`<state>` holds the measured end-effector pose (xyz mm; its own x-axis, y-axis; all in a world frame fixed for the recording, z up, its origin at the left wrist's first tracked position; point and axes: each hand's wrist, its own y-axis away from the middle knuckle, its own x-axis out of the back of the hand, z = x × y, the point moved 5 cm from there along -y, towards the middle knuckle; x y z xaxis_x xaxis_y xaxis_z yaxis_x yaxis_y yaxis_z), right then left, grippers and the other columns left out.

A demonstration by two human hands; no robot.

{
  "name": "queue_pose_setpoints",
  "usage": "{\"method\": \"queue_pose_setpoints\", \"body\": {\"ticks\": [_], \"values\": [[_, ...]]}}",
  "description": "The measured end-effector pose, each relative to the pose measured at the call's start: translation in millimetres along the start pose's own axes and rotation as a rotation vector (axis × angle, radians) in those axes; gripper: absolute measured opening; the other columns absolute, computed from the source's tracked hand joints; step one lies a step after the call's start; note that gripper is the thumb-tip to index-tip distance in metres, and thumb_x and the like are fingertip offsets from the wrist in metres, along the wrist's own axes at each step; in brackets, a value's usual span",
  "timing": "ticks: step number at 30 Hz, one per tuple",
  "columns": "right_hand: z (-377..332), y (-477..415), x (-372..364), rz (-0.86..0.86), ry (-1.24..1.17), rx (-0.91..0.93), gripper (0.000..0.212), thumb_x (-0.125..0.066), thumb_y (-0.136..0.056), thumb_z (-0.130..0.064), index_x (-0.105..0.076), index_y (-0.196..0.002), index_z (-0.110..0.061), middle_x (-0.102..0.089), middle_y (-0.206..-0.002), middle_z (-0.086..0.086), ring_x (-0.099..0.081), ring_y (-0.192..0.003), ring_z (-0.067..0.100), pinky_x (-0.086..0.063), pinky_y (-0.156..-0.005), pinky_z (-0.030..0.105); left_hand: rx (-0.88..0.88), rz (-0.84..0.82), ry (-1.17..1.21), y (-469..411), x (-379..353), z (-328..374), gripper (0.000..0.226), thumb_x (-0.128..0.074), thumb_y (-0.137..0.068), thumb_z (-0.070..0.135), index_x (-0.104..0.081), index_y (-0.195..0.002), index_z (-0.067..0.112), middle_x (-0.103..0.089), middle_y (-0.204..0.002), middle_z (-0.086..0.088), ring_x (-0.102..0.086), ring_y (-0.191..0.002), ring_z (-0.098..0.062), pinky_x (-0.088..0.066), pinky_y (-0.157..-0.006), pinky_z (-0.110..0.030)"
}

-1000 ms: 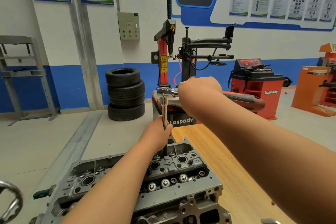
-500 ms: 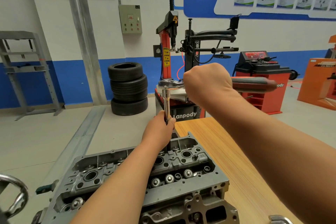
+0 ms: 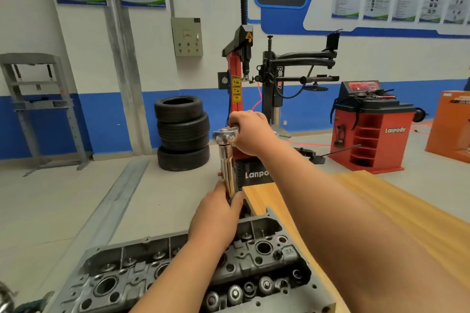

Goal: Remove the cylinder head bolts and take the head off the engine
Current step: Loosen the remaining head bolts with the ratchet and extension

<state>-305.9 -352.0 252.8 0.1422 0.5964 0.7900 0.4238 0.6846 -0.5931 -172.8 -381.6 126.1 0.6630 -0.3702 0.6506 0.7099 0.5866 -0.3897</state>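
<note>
The grey aluminium cylinder head (image 3: 256,264) lies on the engine at the bottom centre, its valve gear and bolt wells facing up. A chrome ratchet (image 3: 225,134) with a long extension bar (image 3: 229,175) stands upright over the head's far end. My left hand (image 3: 216,218) grips the lower part of the extension, just above the head. My right hand (image 3: 250,132) holds the ratchet handle right beside the ratchet head; the handle itself is hidden behind my hand and forearm. The socket and the bolt under it are hidden by my left hand.
A wooden bench top (image 3: 396,211) runs along the right of the engine. On the floor behind stand a stack of tyres (image 3: 181,132), a tyre changer (image 3: 269,99), a red wheel balancer (image 3: 371,124) and an orange cabinet (image 3: 450,124). A grey press frame (image 3: 38,107) stands at the far left.
My right hand has swung the ratchet handle round toward me, so the red handle that stuck out to the right is now hidden behind my arm. My left hand stays on the extension.
</note>
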Motion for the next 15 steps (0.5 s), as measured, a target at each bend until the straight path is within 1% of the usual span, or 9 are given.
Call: {"method": "queue_pose_setpoints", "body": {"ticks": [2,3,4,5,7,8,12,14,15], "values": [[18,12,17,-0.034,0.263,-0.054,0.006,-0.049,-0.090,-0.026,-0.049,-0.084,-0.024,-0.047,-0.075,-0.007,-0.043,-0.089,0.019,-0.029,-0.094,0.041,0.010,-0.036,0.025,-2,-2,1,0.015,-0.046,-0.096,0.047,-0.046,-0.096,0.033,-0.062,-0.089,0.006,-0.059,-0.082,-0.016,-0.043,-0.065,-0.031],[27,22,29,-0.050,0.380,-0.085,0.011,-0.048,-0.090,-0.026,-0.050,-0.081,-0.021,-0.047,-0.071,-0.005,-0.045,-0.086,0.020,-0.030,-0.092,0.041,0.013,-0.055,0.036,-3,-3,3,0.015,-0.046,-0.096,0.047,-0.048,-0.099,0.032,-0.063,-0.091,0.005,-0.060,-0.084,-0.016,-0.044,-0.065,-0.031],[33,32,41,-0.053,0.457,-0.106,0.015,-0.047,-0.088,-0.027,-0.052,-0.076,-0.020,-0.047,-0.066,-0.004,-0.048,-0.078,0.020,-0.034,-0.084,0.040,0.011,-0.069,0.041,-2,-3,5,0.017,-0.045,-0.096,0.046,-0.049,-0.102,0.031,-0.064,-0.092,0.004,-0.061,-0.085,-0.017,-0.046,-0.067,-0.032],[35,43,55,-0.038,0.504,-0.115,0.017,-0.048,-0.086,-0.028,-0.053,-0.072,-0.019,-0.048,-0.063,-0.002,-0.049,-0.068,0.019,-0.037,-0.071,0.035,0.004,-0.074,0.038,-2,-4,7,0.018,-0.045,-0.097,0.046,-0.050,-0.103,0.030,-0.064,-0.092,0.004,-0.061,-0.086,-0.018,-0.048,-0.069,-0.033],[31,64,81,0.011,0.564,-0.113,0.018,-0.051,-0.083,-0.029,-0.052,-0.067,-0.021,-0.050,-0.059,-0.002,-0.048,-0.054,0.018,-0.033,-0.051,0.025,-0.024,-0.067,-0.018,0,-2,13,0.016,-0.044,-0.098,0.044,-0.049,-0.097,0.030,-0.061,-0.091,0.005,-0.060,-0.085,-0.018,-0.051,-0.073,-0.034],[25,72,91,0.035,0.590,-0.103,0.018,-0.052,-0.081,-0.029,-0.052,-0.066,-0.020,-0.049,-0.059,-0.002,-0.047,-0.052,0.018,-0.029,-0.046,0.024,-0.035,-0.062,-0.061,2,0,17,0.016,-0.044,-0.098,0.044,-0.049,-0.094,0.029,-0.060,-0.091,0.006,-0.059,-0.085,-0.017,-0.050,-0.073,-0.035],[9,85,124,0.073,0.614,-0.121,0.018,-0.056,-0.083,-0.031,-0.055,-0.070,-0.019,-0.049,-0.062,-0.002,-0.047,-0.054,0.019,-0.025,-0.045,0.024,-0.121,0.040,-0.072,1,13,38,0.021,-0.043,-0.099,0.041,-0.055,-0.101,0.024,-0.059,-0.095,0.007,-0.057,-0.086,-0.014,-0.047,-0.071,-0.032],[9,85,142,0.115,0.616,-0.140,0.013,-0.056,-0.083,-0.031,-0.058,-0.074,-0.021,-0.049,-0.064,-0.003,-0.046,-0.055,0.018,-0.025,-0.046,0.024,-0.178,0.053,-0.003,-2,11,55,0.021,-0.045,-0.098,0.041,-0.054,-0.094,0.022,-0.060,-0.087,0.005,-0.058,-0.079,-0.013,-0.048,-0.068,-0.033],[11,85,149,0.127,0.626,-0.145,0.013,-0.056,-0.082,-0.030,-0.057,-0.074,-0.021,-0.049,-0.064,-0.003,-0.044,-0.054,0.018,-0.025,-0.047,0.025,-0.188,0.021,0.039,-3,5,63,0.021,-0.045,-0.098,0.041,-0.052,-0.090,0.023,-0.060,-0.083,0.004,-0.059,-0.077,-0.013,-0.049,-0.067,-0.033]]}}
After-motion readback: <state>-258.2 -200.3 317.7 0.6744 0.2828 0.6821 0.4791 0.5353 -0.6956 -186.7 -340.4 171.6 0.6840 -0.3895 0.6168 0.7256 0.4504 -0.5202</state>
